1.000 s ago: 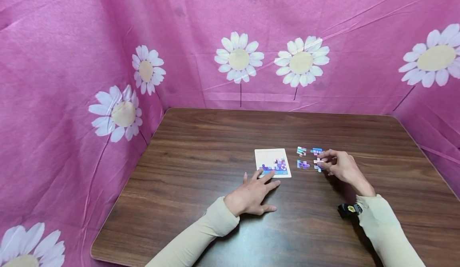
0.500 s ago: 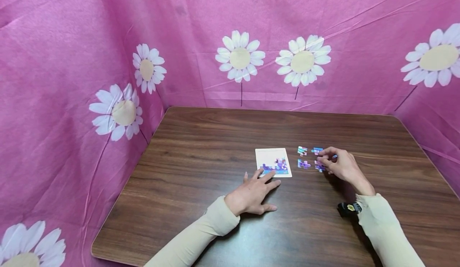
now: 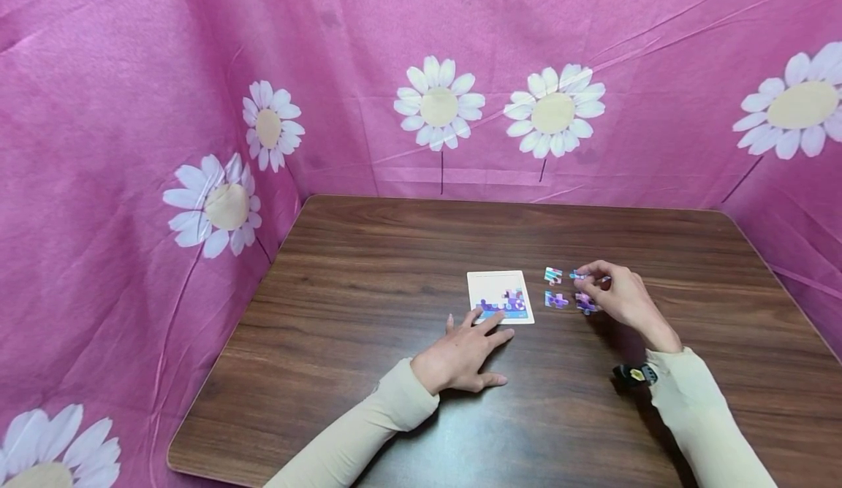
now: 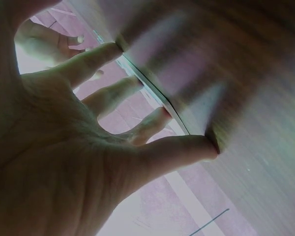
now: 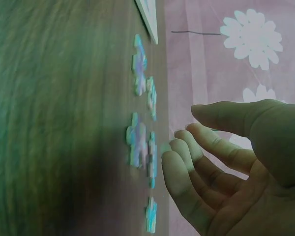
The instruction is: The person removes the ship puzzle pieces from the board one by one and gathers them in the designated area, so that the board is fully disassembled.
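Note:
My left hand (image 3: 460,356) lies with fingers spread, its fingertips on the lower part of a white card (image 3: 493,283) printed in purple and blue. In the left wrist view, the left hand (image 4: 64,132) has its fingertips down at a thin edge. Just over the puzzle pieces at the right is my right hand (image 3: 625,302), partly covering the upper right piece (image 3: 577,275). The right wrist view shows the right hand (image 5: 231,167) with thumb and fingers apart and nothing between them, beside a purple piece (image 5: 136,140) lying flat.
Two more pieces lie between card and right hand, an upper one (image 3: 553,276) and a lower one (image 3: 555,300). A further blue piece (image 5: 151,215) shows in the right wrist view. Pink cloth (image 3: 355,93) with daisies hangs behind the brown wooden table (image 3: 368,254).
My right hand has shifted slightly up and left, from the lower right piece to over the upper right one. The lower right piece is more exposed. The left hand stays on the card.

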`<action>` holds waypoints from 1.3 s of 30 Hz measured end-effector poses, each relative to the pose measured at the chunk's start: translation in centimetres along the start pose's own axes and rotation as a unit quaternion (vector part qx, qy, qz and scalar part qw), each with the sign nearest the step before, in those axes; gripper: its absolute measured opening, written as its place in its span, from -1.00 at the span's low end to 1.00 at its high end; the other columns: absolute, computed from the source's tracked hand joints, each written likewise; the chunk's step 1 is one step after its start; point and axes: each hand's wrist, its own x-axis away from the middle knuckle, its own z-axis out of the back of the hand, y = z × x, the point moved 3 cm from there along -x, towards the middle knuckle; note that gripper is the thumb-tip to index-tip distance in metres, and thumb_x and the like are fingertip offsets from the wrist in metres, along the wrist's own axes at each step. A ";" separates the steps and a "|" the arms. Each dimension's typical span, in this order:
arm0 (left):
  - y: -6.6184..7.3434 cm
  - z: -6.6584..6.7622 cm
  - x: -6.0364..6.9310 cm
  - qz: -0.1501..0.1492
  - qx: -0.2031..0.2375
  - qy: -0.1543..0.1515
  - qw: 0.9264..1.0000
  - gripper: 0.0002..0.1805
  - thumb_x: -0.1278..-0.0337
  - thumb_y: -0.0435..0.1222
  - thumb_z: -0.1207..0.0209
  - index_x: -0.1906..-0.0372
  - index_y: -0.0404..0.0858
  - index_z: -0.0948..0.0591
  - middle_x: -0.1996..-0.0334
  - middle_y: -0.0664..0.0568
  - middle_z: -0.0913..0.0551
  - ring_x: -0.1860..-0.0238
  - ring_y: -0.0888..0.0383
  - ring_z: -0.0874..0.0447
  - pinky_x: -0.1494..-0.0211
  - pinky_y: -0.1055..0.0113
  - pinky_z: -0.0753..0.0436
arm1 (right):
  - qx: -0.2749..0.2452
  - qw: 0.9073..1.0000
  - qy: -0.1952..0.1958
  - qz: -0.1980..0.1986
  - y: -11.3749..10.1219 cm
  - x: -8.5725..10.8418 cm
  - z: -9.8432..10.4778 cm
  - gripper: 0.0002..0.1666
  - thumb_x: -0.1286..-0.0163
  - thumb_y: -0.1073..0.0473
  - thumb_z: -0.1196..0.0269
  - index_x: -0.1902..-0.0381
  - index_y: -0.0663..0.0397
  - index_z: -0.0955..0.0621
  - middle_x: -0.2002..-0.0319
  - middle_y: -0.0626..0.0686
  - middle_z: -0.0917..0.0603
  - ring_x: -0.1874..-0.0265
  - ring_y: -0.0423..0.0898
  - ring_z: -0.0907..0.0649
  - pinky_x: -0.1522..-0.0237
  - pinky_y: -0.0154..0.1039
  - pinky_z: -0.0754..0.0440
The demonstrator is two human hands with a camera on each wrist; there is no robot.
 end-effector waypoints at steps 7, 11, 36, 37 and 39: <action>0.0 0.0 0.0 0.002 -0.001 -0.002 1.000 -0.15 -0.31 0.23 -0.24 -0.62 0.13 -0.29 -0.71 0.14 -0.07 -0.68 -0.18 -0.07 -0.46 -0.41 -0.37 | -0.008 1.000 -0.003 0.003 -1.0 -0.4 -0.3 -0.67 -0.44 0.10 -0.38 -0.02 0.21 -0.71 0.29 0.16 -0.81 0.42 -0.33 -0.64 0.45 -0.37 -0.54; 0.0 0.0 0.1 0.001 -0.001 -0.004 1.000 -0.15 -0.32 0.23 -0.24 -0.62 0.13 -0.28 -0.71 0.13 -0.06 -0.68 -0.18 -0.06 -0.47 -0.41 -0.36 | -0.015 1.000 -0.002 0.012 -1.7 -0.6 -0.6 -0.69 -0.43 0.14 -0.39 -0.01 0.22 -0.71 0.29 0.17 -0.81 0.45 -0.33 -0.64 0.46 -0.37 -0.54; 0.0 0.0 0.0 -0.003 0.001 -0.001 1.000 -0.15 -0.32 0.23 -0.25 -0.62 0.11 -0.29 -0.71 0.12 -0.08 -0.68 -0.20 -0.08 -0.45 -0.42 -0.38 | -0.056 0.996 -0.065 0.017 -5.0 -2.1 -4.1 -0.73 -0.48 0.12 -0.35 -0.03 0.14 -0.73 0.13 0.22 -0.82 0.38 -0.08 -0.73 0.46 -0.31 -0.59; 0.0 0.0 0.0 -0.003 0.001 0.000 1.000 -0.15 -0.32 0.23 -0.25 -0.62 0.11 -0.29 -0.71 0.12 -0.08 -0.68 -0.20 -0.08 -0.45 -0.42 -0.38 | -0.060 0.996 -0.070 0.019 -5.1 -2.0 -4.3 -0.73 -0.48 0.14 -0.34 -0.04 0.16 -0.73 0.13 0.23 -0.81 0.39 -0.07 -0.74 0.47 -0.31 -0.60; 0.0 0.0 0.0 -0.003 0.003 -0.002 1.000 -0.16 -0.32 0.23 -0.24 -0.62 0.11 -0.29 -0.71 0.12 -0.07 -0.68 -0.19 -0.07 -0.45 -0.42 -0.37 | -0.066 0.994 -0.082 0.020 -5.2 -2.1 -4.7 -0.73 -0.49 0.18 -0.32 -0.06 0.20 -0.72 0.12 0.24 -0.81 0.41 -0.04 -0.75 0.47 -0.30 -0.62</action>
